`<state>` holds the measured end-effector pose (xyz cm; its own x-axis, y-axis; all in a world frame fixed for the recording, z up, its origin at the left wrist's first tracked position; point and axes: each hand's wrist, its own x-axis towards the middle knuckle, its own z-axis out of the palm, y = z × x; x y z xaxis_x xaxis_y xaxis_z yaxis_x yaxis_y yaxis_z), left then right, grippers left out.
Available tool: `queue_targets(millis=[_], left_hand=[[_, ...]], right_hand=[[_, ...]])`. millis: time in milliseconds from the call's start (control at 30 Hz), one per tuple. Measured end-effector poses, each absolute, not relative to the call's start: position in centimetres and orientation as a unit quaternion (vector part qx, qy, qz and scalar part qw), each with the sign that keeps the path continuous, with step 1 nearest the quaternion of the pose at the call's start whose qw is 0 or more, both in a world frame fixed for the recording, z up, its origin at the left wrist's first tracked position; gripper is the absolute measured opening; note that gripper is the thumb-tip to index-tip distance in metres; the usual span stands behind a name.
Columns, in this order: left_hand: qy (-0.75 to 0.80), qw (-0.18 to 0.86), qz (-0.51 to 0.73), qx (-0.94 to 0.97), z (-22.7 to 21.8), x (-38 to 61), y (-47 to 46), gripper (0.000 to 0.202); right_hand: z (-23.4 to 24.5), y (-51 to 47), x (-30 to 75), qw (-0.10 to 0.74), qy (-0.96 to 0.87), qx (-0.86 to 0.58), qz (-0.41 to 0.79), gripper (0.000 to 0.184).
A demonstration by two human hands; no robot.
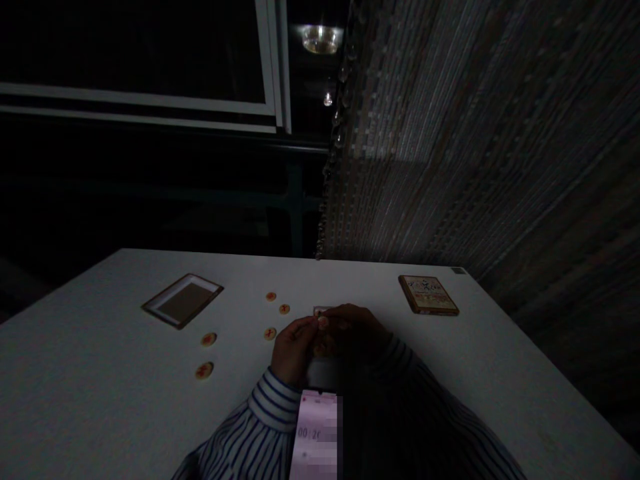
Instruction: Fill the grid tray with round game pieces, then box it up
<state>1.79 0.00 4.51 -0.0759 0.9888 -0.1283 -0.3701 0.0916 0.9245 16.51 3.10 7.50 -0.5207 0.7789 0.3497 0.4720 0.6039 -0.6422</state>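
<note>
Both my hands meet over the middle of a white table (pixel 100 373) in dim light. My left hand (pixel 293 350) is closed in a pinch, its fingertips touching a small round disc (pixel 323 323). My right hand (pixel 357 327) curls beside it, fingers closed around the same spot; a small card edge (pixel 320 310) shows just behind the fingers. Several round pale discs with red marks lie to the left: one (pixel 271 296), another (pixel 285 309), a third (pixel 270 333), and more (pixel 209 339) nearer the left.
An open shallow box tray (pixel 183 301) lies at the back left. A printed box lid (pixel 428 294) sits at the back right. A woven blind (pixel 475 133) hangs behind the table. A phone screen (pixel 316 437) glows near my sleeves.
</note>
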Motion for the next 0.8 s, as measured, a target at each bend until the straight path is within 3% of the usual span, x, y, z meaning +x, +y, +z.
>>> queue_targets(millis=[200, 500, 800], left_hand=[[0.461, 0.585, 0.577, 0.335, 4.7, 1.9, 0.0, 0.028], [0.455, 0.592, 0.574, 0.336, 4.8, 1.9, 0.0, 0.026], [0.573, 0.394, 0.546, 0.468, 4.7, 0.7, 0.2, 0.022]], right_hand=[[8.0, 3.4, 16.3, 0.229, -0.88, -0.386, 0.157, 0.028], [8.2, 3.2, 15.9, 0.212, -0.888, -0.389, 0.122, 0.027], [8.2, 4.2, 17.0, 0.175, -0.889, -0.417, 0.071, 0.027]])
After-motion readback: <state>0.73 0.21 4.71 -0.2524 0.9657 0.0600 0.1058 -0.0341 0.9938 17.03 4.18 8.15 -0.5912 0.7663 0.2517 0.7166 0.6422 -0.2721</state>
